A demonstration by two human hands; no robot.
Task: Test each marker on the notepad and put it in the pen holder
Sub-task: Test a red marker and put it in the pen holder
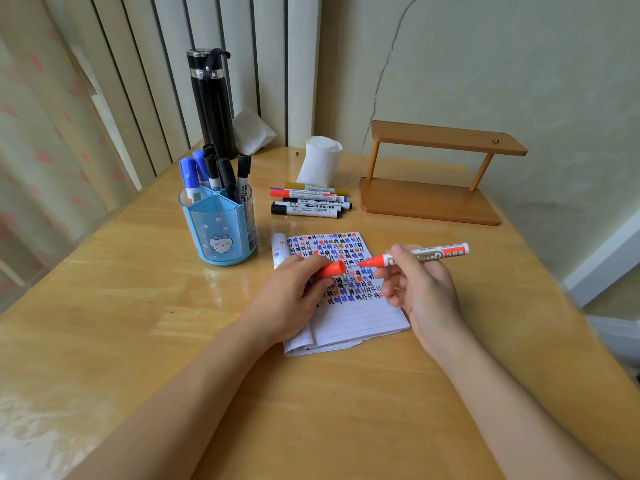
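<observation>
Head view: the right hand [422,285] pinches a red marker [433,253] between thumb and fingers, its bare tip pointing left just above the notepad [360,317]. The left hand [294,292] rests on the notepad's left side and grips the red cap [331,270], close to the tip but apart from it. Rows of red, blue and black marks fill the page's upper part. The pen holder [218,233] stands left of the notepad on the surface [138,306], holding blue and black markers. More markers [308,200] lie piled behind the notepad.
</observation>
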